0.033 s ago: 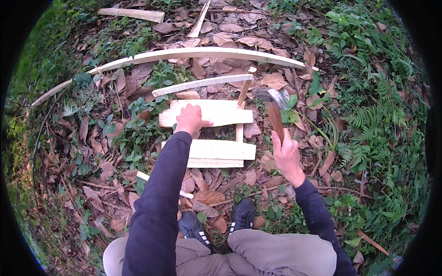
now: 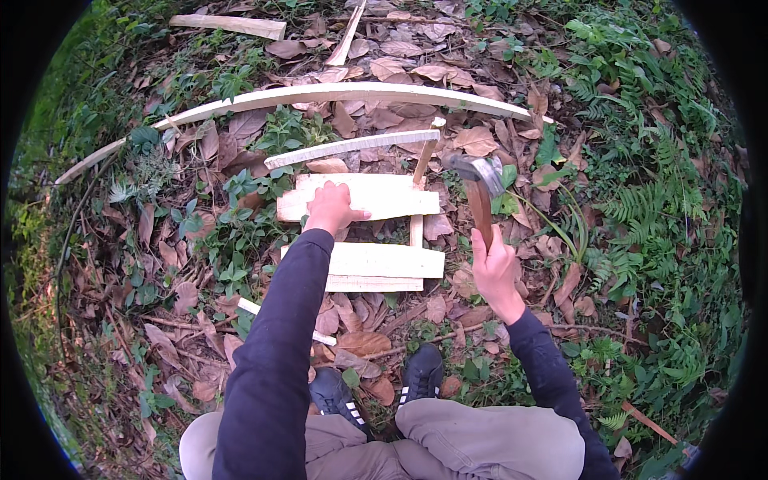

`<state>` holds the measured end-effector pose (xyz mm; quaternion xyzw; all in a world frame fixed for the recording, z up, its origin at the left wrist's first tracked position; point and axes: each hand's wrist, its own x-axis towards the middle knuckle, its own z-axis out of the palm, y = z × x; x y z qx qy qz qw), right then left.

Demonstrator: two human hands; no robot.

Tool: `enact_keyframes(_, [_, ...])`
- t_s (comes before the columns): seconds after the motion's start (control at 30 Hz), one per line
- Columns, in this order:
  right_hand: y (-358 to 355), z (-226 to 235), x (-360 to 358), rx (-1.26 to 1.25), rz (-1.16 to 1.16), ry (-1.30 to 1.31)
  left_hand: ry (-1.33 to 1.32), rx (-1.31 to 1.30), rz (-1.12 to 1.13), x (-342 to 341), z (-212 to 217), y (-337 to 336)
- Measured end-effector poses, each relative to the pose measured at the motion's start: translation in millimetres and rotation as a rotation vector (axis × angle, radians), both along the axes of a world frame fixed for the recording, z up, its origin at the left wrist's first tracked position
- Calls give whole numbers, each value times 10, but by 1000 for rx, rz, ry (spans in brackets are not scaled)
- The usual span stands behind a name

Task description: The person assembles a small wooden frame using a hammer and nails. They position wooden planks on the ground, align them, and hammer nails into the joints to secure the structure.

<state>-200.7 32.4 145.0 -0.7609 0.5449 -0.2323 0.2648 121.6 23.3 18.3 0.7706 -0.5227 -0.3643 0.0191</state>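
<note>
My left hand (image 2: 332, 206) presses on a pale wooden board (image 2: 392, 196), its fingers bent over the wood and its thumb out to the right. The board lies across a narrow upright strip (image 2: 417, 230). Nearer to me, a second board (image 2: 384, 260) rests across the same strip, with another board edge (image 2: 376, 284) showing below it. My right hand (image 2: 498, 276) is closed round the brown wooden handle of a hatchet (image 2: 478, 200). Its metal head is raised to the right of the boards, touching none of them. A wooden stake (image 2: 426, 156) extends from the far board's right end.
Beyond the boards lie a short slat (image 2: 352, 147) and a long slat (image 2: 336, 92). Farther off are wood pieces (image 2: 228, 25). A thin stick (image 2: 250, 306) lies by my left forearm. Dry leaves, ferns (image 2: 640, 216) and low plants cover the ground. My shoes (image 2: 422, 372) are close in front.
The hatchet head has shifted slightly right and down, and my right hand has moved a little with it. My left hand and the boards stay where they were.
</note>
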Motion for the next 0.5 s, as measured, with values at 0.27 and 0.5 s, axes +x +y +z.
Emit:
enact_keyframes(0.27, [-113, -24, -41, 161, 109, 179, -13, 6, 4, 57, 1, 16])
enact_keyframes(0.5, [-116, -624, -381, 175, 155, 327, -17, -19, -21, -60, 28, -42])
